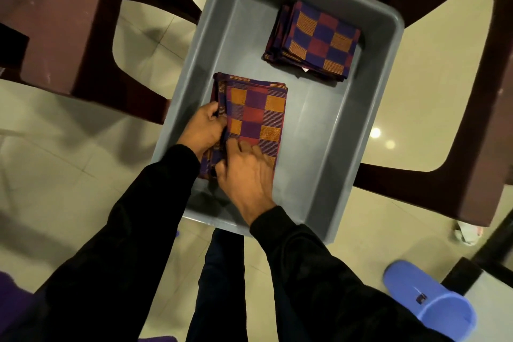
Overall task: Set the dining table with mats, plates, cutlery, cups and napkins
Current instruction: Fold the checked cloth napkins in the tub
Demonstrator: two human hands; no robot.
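Observation:
A grey plastic tub (327,125) sits below me with two stacks of folded checkered cloths in purple, red and orange. The near stack (255,116) lies at the tub's near left. My left hand (204,129) grips its left edge, fingers curled round the folded layers. My right hand (245,172) rests on the stack's near end, with the thumb tucked at the cloth's edge and the fingers lying across the top. The far stack (313,40) lies untouched at the far right of the tub.
Dark brown plastic chairs stand to the left (72,22) and right (458,91) of the tub on a pale tiled floor. A blue slipper (427,302) lies at the lower right, and a crumpled paper scrap (466,234) lies nearby.

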